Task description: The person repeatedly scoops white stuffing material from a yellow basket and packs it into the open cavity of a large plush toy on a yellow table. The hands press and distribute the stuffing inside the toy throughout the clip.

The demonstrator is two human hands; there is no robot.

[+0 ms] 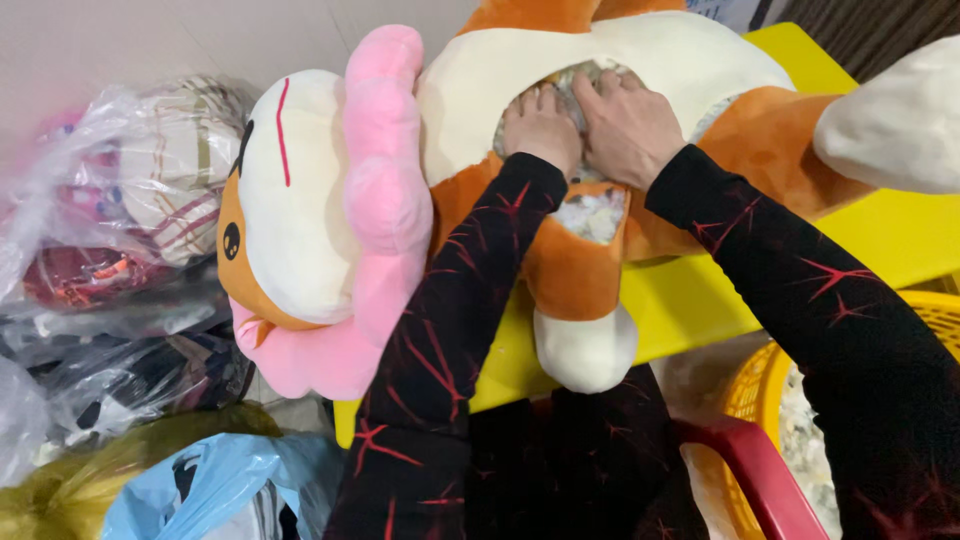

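Observation:
A large orange and cream plush animal (480, 90) with a pink flower collar (385, 190) lies on its back on a yellow table (700, 300). Its belly seam is open and grey-white stuffing (598, 212) shows inside. My left hand (541, 128) and my right hand (628, 120) press side by side into the opening at the upper belly, fingers pushed down onto the stuffing. Both arms wear black sleeves with red lines.
Clear plastic bags (110, 230) with fabric items pile up at the left, with a blue bag (200, 490) below. A yellow basket (770, 400) with white stuffing stands at the lower right, beside a red chair arm (760, 470). A white plush part (895, 120) lies at the right.

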